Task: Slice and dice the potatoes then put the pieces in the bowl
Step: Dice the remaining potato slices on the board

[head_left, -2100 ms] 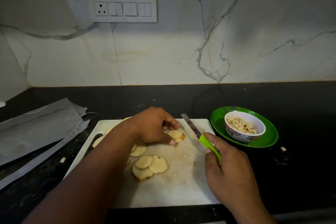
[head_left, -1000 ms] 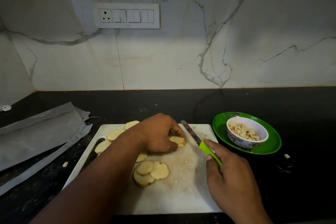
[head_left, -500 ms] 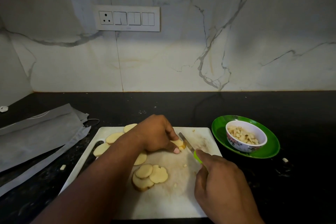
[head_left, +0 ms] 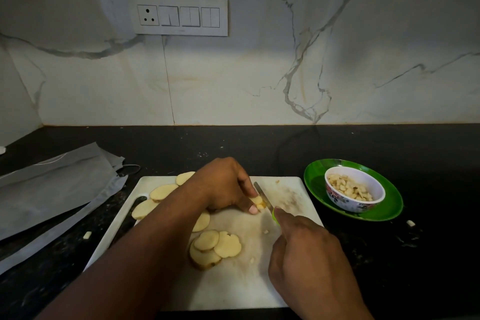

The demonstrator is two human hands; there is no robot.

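On the white cutting board (head_left: pixel 233 291), the left hand (head_left: pixel 223 186) pins a potato slice (head_left: pixel 258 201) while the right hand (head_left: pixel 306 254) grips a green-handled knife (head_left: pixel 262 193) against it, seven other slices (head_left: pixel 215 245) nearby, and right of the board a bowl (head_left: pixel 354 189) of diced potato sits on one green plate (head_left: pixel 315 179)

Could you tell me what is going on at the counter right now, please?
A person is dicing potato on a white cutting board. The left hand pins a small stack of slices while the right hand grips a green-handled knife, its blade right against the stack. More round slices lie on the board, not yet diced. A bowl, already holding diced pieces, sits on a green plate to the right.
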